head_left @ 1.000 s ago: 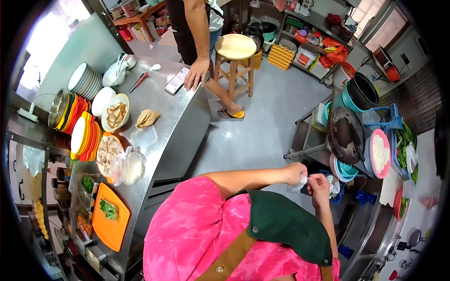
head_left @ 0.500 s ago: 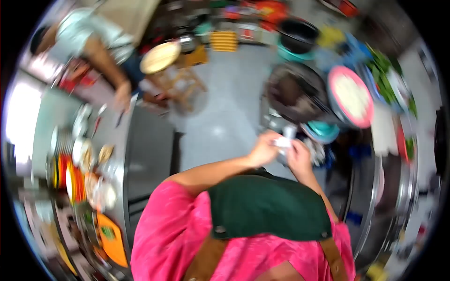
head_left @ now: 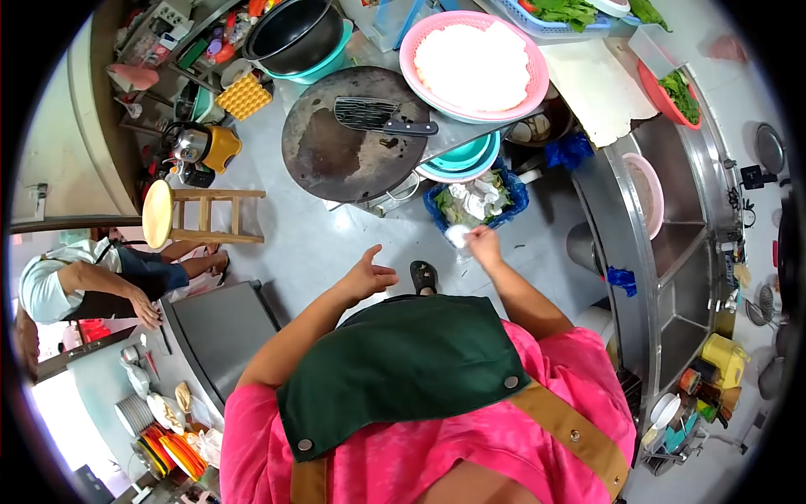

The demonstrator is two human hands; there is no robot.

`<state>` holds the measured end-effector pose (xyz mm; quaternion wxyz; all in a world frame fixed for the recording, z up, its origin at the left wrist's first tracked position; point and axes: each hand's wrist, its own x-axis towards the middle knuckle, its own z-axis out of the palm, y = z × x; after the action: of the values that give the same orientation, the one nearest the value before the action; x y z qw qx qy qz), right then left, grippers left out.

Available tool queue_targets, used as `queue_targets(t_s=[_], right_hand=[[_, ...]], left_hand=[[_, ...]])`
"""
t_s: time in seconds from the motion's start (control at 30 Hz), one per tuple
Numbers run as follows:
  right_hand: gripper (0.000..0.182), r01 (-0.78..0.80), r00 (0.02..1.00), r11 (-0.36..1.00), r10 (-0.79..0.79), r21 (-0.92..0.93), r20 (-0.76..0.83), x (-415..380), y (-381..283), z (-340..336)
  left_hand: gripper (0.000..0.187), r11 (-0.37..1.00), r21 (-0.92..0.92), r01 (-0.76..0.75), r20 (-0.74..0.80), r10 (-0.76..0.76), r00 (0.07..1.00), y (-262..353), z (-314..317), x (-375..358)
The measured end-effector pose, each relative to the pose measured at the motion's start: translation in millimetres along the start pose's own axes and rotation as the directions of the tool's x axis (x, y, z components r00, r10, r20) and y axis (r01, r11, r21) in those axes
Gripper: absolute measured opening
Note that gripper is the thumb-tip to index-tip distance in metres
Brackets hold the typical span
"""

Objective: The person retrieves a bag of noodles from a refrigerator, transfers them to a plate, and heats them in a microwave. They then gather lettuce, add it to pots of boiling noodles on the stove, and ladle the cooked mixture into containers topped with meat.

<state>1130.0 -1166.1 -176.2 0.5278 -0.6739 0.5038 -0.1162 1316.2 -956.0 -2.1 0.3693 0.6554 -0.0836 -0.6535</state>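
Crumpled plastic (head_left: 458,236), whitish and partly see-through, is at the fingertips of the right hand, beside the near edge of the waste bin as seen from above. Largest first: the steel sink unit (head_left: 617,244) curves along the right, and the grey-sided counter (head_left: 222,328) stands to the left, where another person (head_left: 75,281) has a hand at its edge. Ahead, the round chopping board (head_left: 327,181) bears a broad-bladed knife (head_left: 365,113), with a pink basin (head_left: 541,82) of white food next to it. Below them sits the waste bin (head_left: 519,189), lined in blue, holding leafy scraps and white wads. The hands have just come apart, so the plastic is now in one hand only. The left hand (head_left: 361,281) is open, fingers loosely spread, with nothing visible in it, well clear of the bin. The right hand (head_left: 484,246) is mostly closed, its fingers pinching the plastic; whether any of that plastic hangs over the bin's opening, I cannot tell.
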Motion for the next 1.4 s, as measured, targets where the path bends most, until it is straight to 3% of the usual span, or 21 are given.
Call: queue_targets(t_s=[0.17, 0.23, 0.3, 0.4, 0.43, 0.47, 0.5, 0.53, 0.57, 0.6, 0.7, 0.87, 0.93, 1.03, 1.1, 1.13, 1.17, 1.2, 1.27, 1.33, 1.4], right_hand=[[0.013, -0.169, 0.975, 0.980, 0.150, -0.105, -0.163, 82, 35, -10], [0.016, -0.251, 0.956, 0.966, 0.237, -0.066, -0.173, 94, 29, -6], [0.031, -0.201, 0.960, 0.863, 0.078, -0.464, -0.270, 112, 43, 2], [0.043, -0.101, 0.994, 0.849, 0.103, -0.519, -0.025, 89, 31, 10], [0.040, -0.029, 0.979, 0.899, 0.113, -0.436, 0.167, 142, 144, 32], [0.040, 0.631, 0.767, 0.574, -0.357, -0.522, 0.534, 131, 124, 39], [0.041, 0.894, 0.246, -0.114, -0.684, -0.434, 0.686, 119, 99, 44], [0.041, 0.883, 0.438, 0.140, -0.585, -0.447, 0.682, 113, 102, 22], [0.040, 0.651, 0.753, 0.504, -0.335, -0.568, 0.566, 112, 88, 17], [0.040, 0.397, 0.900, 0.637, -0.129, -0.660, 0.417, 116, 73, 8], [0.038, 0.215, 0.952, 0.644, 0.030, -0.734, 0.304, 127, 31, 8], [0.036, 0.410, 0.840, 0.580, 0.059, -0.704, 0.539, 101, -30, 117], [0.035, 0.527, 0.747, 0.553, 0.060, -0.646, 0.662, 60, -57, 183], [0.033, 0.697, 0.543, 0.527, 0.056, -0.487, 0.838, -36, -101, 289], [0.032, 0.783, 0.382, 0.512, 0.052, -0.353, 0.923, -117, -129, 355], [0.032, 0.832, 0.272, 0.493, 0.038, -0.255, 0.961, -165, -147, 392], [0.031, 0.853, 0.194, 0.486, 0.043, -0.190, 0.980, -212, -166, 412], [0.029, 0.904, 0.163, 0.400, 0.004, -0.151, 0.987, -260, -179, 436], [0.029, 0.862, -0.122, 0.486, -0.084, 0.147, 0.989, -318, -176, 488], [0.027, 0.666, -0.265, 0.722, -0.007, 0.188, 0.964, -402, -210, 506], [0.031, 0.618, -0.430, 0.724, -0.016, 0.307, 0.903, -470, -243, 519]], left_hand=[[0.061, 0.895, 0.446, -0.020, -0.100, 0.072, 0.992, -21, -25, -1], [0.057, 0.902, 0.431, 0.031, -0.136, 0.031, 0.990, -29, -31, -11], [0.061, 0.932, 0.362, 0.008, -0.118, 0.037, 0.992, -44, -43, -23], [0.059, 0.982, 0.185, -0.030, 0.004, 0.029, 1.000, -59, -56, -59], [0.057, 0.983, 0.182, -0.023, 0.007, 0.022, 1.000, -49, -57, -86], [0.059, 0.986, 0.167, -0.013, 0.000, 0.013, 1.000, -46, -59, -109], [0.057, 0.997, 0.070, 0.024, 0.024, -0.026, 0.999, -71, -64, -112], [0.055, 0.997, -0.073, 0.028, 0.009, -0.027, 1.000, -88, -66, -126], [0.055, 0.983, -0.185, -0.004, -0.055, -0.006, 0.998, -106, -66, -137], [0.055, 0.962, -0.270, -0.043, -0.090, 0.020, 0.996, -125, -69, -145], [0.053, 0.872, -0.435, -0.224, -0.226, 0.135, 0.965, -190, -73, -158], [0.045, 0.860, -0.313, -0.404, -0.544, 0.187, 0.818, -286, -77, -218], [0.028, 0.943, -0.204, -0.262, -0.770, 0.011, 0.638, -335, -88, -245], [0.012, 0.884, -0.106, -0.456, -0.991, -0.132, -0.025, -445, -128, -270], [0.016, 0.858, -0.024, -0.514, -0.880, -0.262, -0.397, -469, -163, -326], [0.031, 0.881, -0.027, -0.473, -0.835, -0.279, -0.474, -485, -184, -354], [0.040, 0.856, -0.166, -0.489, -0.813, -0.399, -0.423, -462, -189, -404], [0.048, 0.863, -0.098, -0.496, -0.776, -0.379, -0.504, -502, -221, -408], [0.053, 0.894, 0.101, -0.436, -0.607, -0.292, -0.739, -531, -259, -423], [0.054, 0.870, -0.283, -0.404, -0.736, -0.467, -0.490, -536, -260, -445], [0.026, 0.968, -0.174, -0.179, -0.675, -0.250, -0.694, -537, -248, -444]])
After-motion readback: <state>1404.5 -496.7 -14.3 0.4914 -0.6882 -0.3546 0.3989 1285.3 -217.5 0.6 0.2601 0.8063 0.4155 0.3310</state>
